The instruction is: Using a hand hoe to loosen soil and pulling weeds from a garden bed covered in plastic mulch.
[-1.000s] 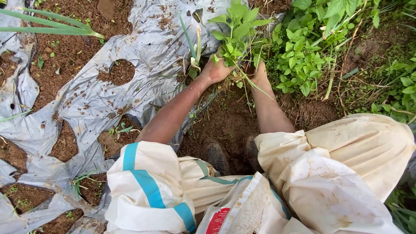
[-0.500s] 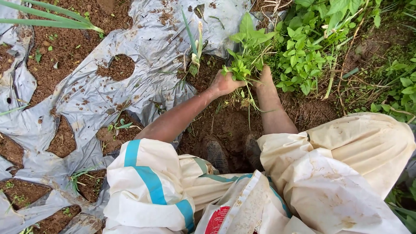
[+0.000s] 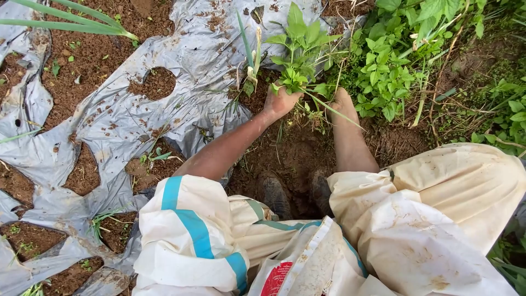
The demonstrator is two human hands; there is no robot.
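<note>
My left hand point(image 3: 281, 102) is closed around a bunch of green leafy weeds point(image 3: 300, 49) that stands up out of its fist. My right hand point(image 3: 341, 103) reaches down into the weeds and soil beside it; its fingers are hidden by stems and leaves, so its grip is unclear. Both hands are over bare brown soil point(image 3: 290, 151) at the edge of the grey plastic mulch sheet point(image 3: 137, 120). A thin green onion-like plant point(image 3: 250, 60) grows just left of my left hand.
The mulch sheet has several holes showing soil, some with small seedlings point(image 3: 155, 158). Dense green weeds point(image 3: 394, 66) fill the upper right. My muddy boots point(image 3: 274, 194) stand on the soil below the hands. Long green leaves point(image 3: 66, 22) lie at the top left.
The bunch of weeds in my left hand dipped lower and to the right, then rose again. My right hand stayed low in the weeds beside it.
</note>
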